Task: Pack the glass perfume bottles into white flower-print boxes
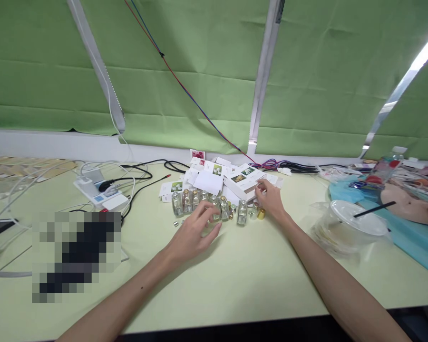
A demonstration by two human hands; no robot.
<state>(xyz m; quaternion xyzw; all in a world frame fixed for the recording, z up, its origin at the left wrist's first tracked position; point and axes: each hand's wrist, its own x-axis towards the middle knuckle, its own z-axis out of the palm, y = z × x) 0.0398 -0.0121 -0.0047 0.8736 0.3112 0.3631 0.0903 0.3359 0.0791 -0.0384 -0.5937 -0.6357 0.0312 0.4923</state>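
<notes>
My right hand point(271, 197) has its fingers closed on the near right end of a white cardboard box point(246, 176) with small flower pictures on top. My left hand point(201, 228) hovers with fingers apart and slightly bent, holding nothing. Just behind it runs a row of small clear glass bottles point(186, 201), partly hidden by its fingers. One glass bottle point(241, 213) stands apart between the hands. Beside it lie a gold cap point(261, 213) and other small clear and gold parts. More white boxes and flaps point(209, 182) are heaped behind the bottles.
At left are a power strip point(103, 194), tangled cables and a blurred-out dark object point(82, 256). A lidded plastic cup point(356, 221) with a black straw stands at right, near blue sheeting point(406, 237) and a clear bottle point(390, 164). Green blinds point(199, 95) hang behind the table.
</notes>
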